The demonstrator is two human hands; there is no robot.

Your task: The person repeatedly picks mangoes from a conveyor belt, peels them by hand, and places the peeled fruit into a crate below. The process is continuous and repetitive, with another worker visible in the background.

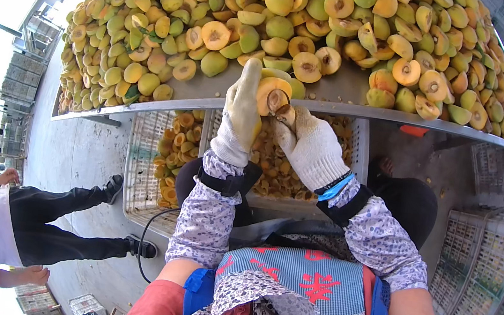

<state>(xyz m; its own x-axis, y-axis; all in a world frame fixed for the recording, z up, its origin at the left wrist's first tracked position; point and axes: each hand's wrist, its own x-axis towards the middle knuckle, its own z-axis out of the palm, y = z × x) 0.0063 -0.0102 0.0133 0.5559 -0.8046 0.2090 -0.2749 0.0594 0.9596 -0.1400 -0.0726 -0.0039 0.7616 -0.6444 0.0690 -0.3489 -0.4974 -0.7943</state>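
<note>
My left hand [237,121], in a pale knit work glove, holds a halved yellow peach [267,91] with its cut face towards my right hand. A brown pit area shows in the middle of that face. In its own white knit glove, my right hand [314,147] grips a small pitting tool with a thin curved loop [276,94], which touches the flesh around the pit. The tool's handle is mostly hidden by the fingers. Both hands are just over the near edge of a metal table [339,90] heaped with halved peaches [234,5].
Below the table, a plastic crate [363,149] between my knees holds peach pieces, and another crate [136,156] to its left holds hollowed halves. Stacked crates [478,266] stand on the right. A person [31,218] stands at the left on the concrete floor [74,152].
</note>
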